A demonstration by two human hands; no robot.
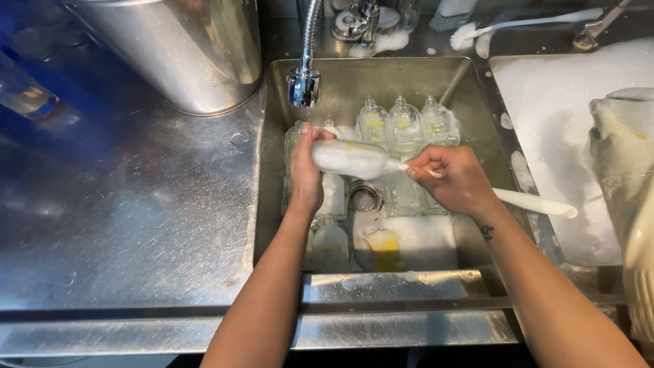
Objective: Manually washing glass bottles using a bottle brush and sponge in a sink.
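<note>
Bottle (351, 158): clear glass, coated in white foam, held on its side above the middle of the sink (272, 225), neck pointing right. Left hand (306, 174) wraps the bottle's base end, fingers closed round it. Right hand (455, 178) sits at the neck, fingers closed on a white brush handle (535, 203) whose front end goes into the bottle mouth; the handle trails out to the right over the sink edge.

Left of the sink: steel worktop (129, 204), wet, mostly open, with a large steel pot (184, 51) at its far side, near the sink's corner. Faucet head (304, 85) hangs just behind the left hand, close above the bottle.

Sink floor: several more clear bottles (405, 123) stand in a row along the far wall, others lie under the hands; a yellow sponge (383, 247) lies in suds near the front wall. Drain (366, 197) visible between the hands.

Right of the sink: second basin (565, 123) filled with foam, a narrow steel rim between. A second white brush (477, 31) lies on the back ledge.
</note>
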